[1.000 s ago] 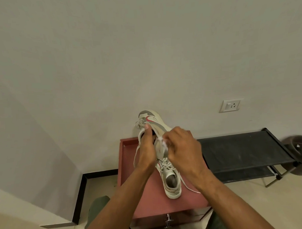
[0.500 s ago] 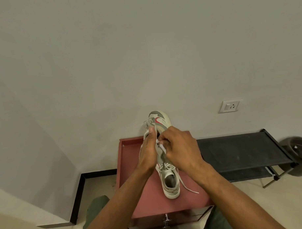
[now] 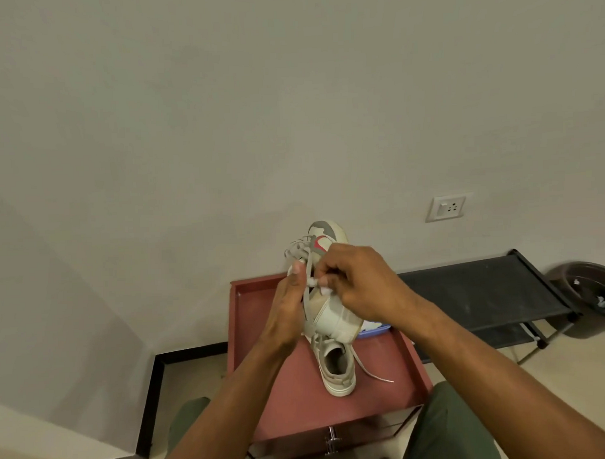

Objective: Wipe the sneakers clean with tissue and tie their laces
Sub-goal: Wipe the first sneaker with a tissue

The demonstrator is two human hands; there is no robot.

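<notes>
A cream and grey sneaker (image 3: 333, 314) with a red logo is held up in the air, toe pointing away, above a reddish cabinet top (image 3: 300, 401). My left hand (image 3: 287, 312) grips its left side, thumb up along the laces. My right hand (image 3: 358, 282) pinches a small white tissue (image 3: 318, 286) against the sneaker's upper near the laces. A second cream sneaker (image 3: 336, 365) stands on the cabinet below, opening facing me, one loose lace (image 3: 371, 373) trailing to the right.
A blue-rimmed container (image 3: 375, 331) peeks out behind the held sneaker. A black shoe rack (image 3: 485, 288) stands to the right against the wall, with a dark round bin (image 3: 587, 288) beyond it. A wall socket (image 3: 447, 207) is above. My knees flank the cabinet.
The held sneaker has tilted, its heel now swinging lower to the right. My right hand with the tissue has shifted slightly along the upper. The camera has moved a little.
</notes>
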